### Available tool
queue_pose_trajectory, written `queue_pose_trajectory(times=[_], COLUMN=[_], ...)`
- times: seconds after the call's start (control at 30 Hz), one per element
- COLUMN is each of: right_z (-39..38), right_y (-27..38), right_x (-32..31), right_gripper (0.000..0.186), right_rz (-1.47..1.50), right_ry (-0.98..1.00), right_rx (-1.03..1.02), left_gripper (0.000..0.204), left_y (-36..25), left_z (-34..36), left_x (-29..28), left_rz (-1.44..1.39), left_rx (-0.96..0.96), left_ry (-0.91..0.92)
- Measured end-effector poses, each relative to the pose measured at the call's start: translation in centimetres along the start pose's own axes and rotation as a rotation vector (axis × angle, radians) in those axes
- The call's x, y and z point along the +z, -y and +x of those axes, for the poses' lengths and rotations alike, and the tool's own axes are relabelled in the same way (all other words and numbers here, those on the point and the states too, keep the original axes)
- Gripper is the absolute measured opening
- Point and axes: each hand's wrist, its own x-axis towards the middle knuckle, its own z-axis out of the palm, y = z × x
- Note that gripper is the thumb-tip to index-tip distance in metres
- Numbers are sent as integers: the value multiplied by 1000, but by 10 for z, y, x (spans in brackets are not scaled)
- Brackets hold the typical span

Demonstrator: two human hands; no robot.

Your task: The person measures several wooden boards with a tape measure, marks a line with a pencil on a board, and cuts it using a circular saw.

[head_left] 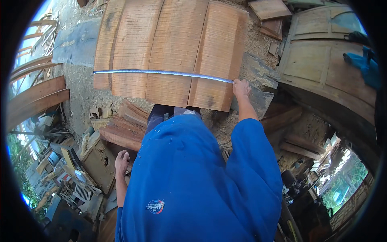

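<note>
Head view: the right hand (242, 87) is clasped on one thin pale strip (161, 72), reaching left across four boards (171, 46); the left hand (122, 162) is curled, contents unclear, near one shirt logo (155, 206).

The wide boards (171, 50) are orange-brown, with many thin darker lines running across them, and one dark patch (210, 101) is near the lower edge. The measuring tape (163, 72) looks silvery, slightly bluish. The shirt (189, 169) is strong blue, with a small round print (155, 206) in red, white and blue. The cabinet (306, 60) is yellowish brown; the floor (80, 82) is grey.
</note>
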Motion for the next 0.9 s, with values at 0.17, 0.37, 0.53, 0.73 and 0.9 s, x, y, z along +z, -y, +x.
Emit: queue_pose_trajectory(times=[0.17,0.37,0.53,0.73,0.9], right_z=[-3,-3,3,7,8], right_y=[-13,-23,-29,-31,-33], right_x=[4,9,10,11,6], right_gripper=[26,25,23,22,22], right_rz=[64,30,56,59,59], right_ry=[-36,76,107,128,154], right_rx=[79,61,50,30,18], left_gripper=[40,40,40,38,38], left_y=[-32,-36,-28,-45,-57], left_z=[-1,-9,-18,-34,-24], left_x=[9,22,30,30,28], left_rz=[64,120,178,259,250], left_rx=[86,125,186,171,160], left_ry=[-7,20,8,-9,19])
